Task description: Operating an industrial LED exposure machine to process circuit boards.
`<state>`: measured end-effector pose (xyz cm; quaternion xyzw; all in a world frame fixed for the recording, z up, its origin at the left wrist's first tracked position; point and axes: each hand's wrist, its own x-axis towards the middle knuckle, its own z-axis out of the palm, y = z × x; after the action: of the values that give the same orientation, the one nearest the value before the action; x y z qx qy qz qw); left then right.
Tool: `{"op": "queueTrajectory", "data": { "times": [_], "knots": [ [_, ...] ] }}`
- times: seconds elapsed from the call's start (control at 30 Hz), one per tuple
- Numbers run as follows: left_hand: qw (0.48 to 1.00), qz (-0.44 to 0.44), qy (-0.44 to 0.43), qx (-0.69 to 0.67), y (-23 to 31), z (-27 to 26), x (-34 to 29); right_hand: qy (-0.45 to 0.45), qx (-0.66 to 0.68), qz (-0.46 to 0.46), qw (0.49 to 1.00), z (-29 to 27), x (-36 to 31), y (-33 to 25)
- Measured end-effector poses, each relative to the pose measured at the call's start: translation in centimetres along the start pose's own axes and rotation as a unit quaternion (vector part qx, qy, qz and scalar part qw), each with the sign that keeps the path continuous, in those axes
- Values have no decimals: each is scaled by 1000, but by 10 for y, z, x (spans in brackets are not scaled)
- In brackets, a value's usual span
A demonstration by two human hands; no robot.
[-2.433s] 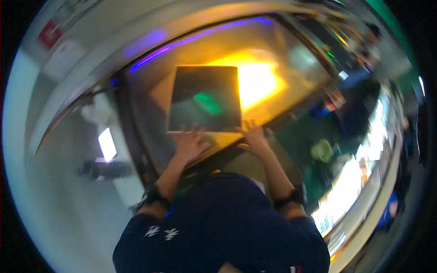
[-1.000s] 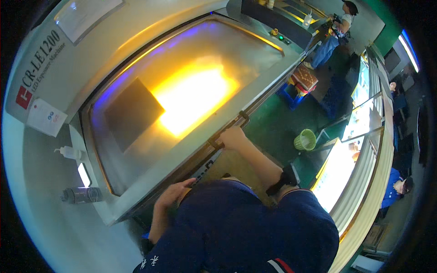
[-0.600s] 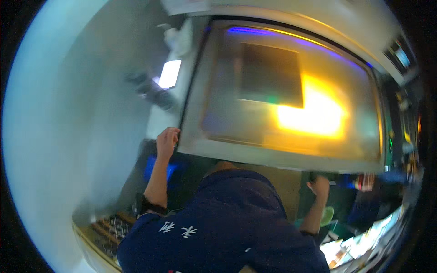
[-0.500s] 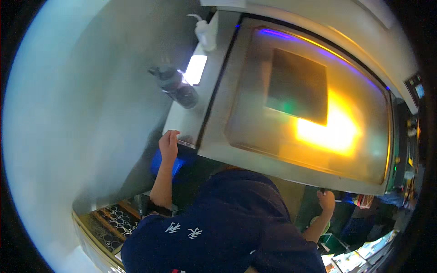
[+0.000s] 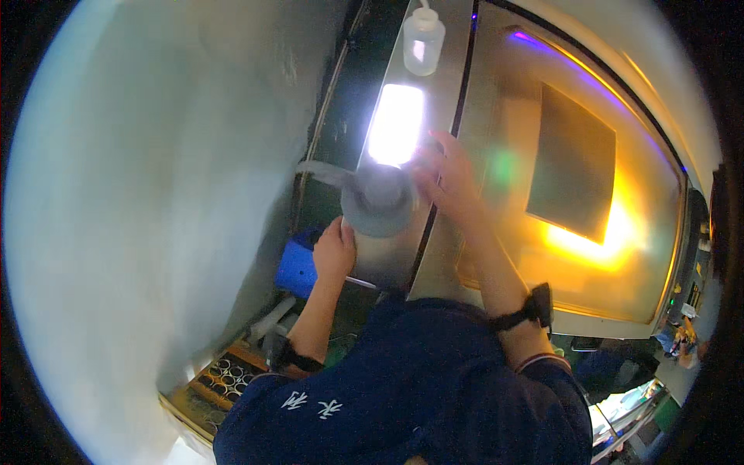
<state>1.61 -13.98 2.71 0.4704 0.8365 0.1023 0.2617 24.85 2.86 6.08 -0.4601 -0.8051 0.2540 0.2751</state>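
A grey, dark-lidded drinking bottle (image 5: pixel 377 203) stands on the narrow metal ledge (image 5: pixel 380 262) left of a machine. My right hand (image 5: pixel 449 174) reaches over the ledge with its fingers apart. Those fingers are beside the bottle and the lower right corner of a brightly glowing, phone-like screen (image 5: pixel 397 124). They are slightly blurred, and contact with either cannot be made out. At the ledge's left edge, just below the bottle, my left hand (image 5: pixel 335 249) has its fingers curled over the rim.
A white squeeze bottle (image 5: pixel 424 43) stands at the ledge's far end. To the right is the machine's large window (image 5: pixel 504 225), yellow-lit, with a dark square panel (image 5: pixel 575 167). Below the ledge sits a blue container (image 5: pixel 297 262); a tray with rings (image 5: pixel 229 376) lies lower left.
My right hand has come from the machine's lower right edge up to the ledge. My left hand stays at the ledge's edge. The view has shifted left, and the bottle appears nearer.
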Motion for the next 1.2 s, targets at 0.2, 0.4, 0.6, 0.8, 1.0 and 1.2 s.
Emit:
{"op": "queueTrajectory", "data": {
  "times": [0.2, 0.4, 0.6, 0.8, 1.0, 1.2],
  "knots": [
    [999, -20, -42, -22, -29, 20, -8, 67, -53, -27, 996, 50, 41, -1],
    [987, 32, -12, -159, -4, 6, 6, 18, -87, -46, 995, 54, 43, 13],
    [989, 18, -71, -128, -6, 0, 3, 13, -68, -29, 997, 55, 43, 14],
    [986, 39, -80, -138, -2, 1, 6, 49, -80, 15, 995, 55, 39, 22],
    [986, 49, -80, -135, -3, -1, 8, 42, -26, -22, 999, 53, 42, 22],
    [988, 54, -73, -128, -7, 2, 7, 60, -42, -19, 997, 54, 34, 27]
  ]
}}
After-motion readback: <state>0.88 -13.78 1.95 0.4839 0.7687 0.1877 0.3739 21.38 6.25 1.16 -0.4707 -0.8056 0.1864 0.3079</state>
